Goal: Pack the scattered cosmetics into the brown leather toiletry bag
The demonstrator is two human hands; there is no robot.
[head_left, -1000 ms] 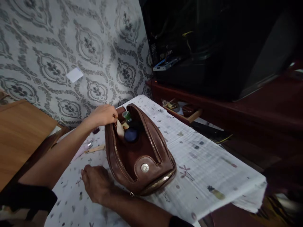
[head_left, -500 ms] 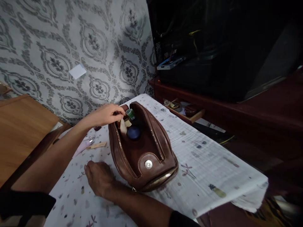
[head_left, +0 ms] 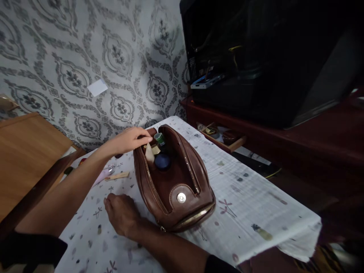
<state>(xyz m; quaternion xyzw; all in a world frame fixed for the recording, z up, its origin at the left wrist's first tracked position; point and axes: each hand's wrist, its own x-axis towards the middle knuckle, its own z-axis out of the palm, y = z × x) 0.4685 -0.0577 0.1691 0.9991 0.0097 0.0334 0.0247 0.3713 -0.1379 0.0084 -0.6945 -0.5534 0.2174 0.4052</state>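
A brown leather bag (head_left: 162, 218) lies on the table with its zipped mouth wide apart. Inside are a green-capped bottle (head_left: 159, 139), a dark blue round item (head_left: 162, 162), a small gold-coloured piece (head_left: 156, 149) and a pale wedge-like piece (head_left: 149, 154). My left hand (head_left: 129, 139) reaches over the bag's far left rim, thumb and fingers drawn together close to the pale piece's tip. What they grip, if anything, is hidden. Curled into a fist, my right hand (head_left: 122, 214) rests on the cloth left of the bag, with nothing showing in it.
Left of the bag, a pale pink tube (head_left: 102, 175) and a flat tan strip (head_left: 117, 176) lie on the patterned tablecloth (head_left: 244, 197). A pulled-out drawer (head_left: 237, 144) with round items stands to the right, below a large black screen (head_left: 261, 76).
The whole view has shifted slightly. Both hands stay in about the same places, with the left at the bag's rim and the right fisted on the cloth.
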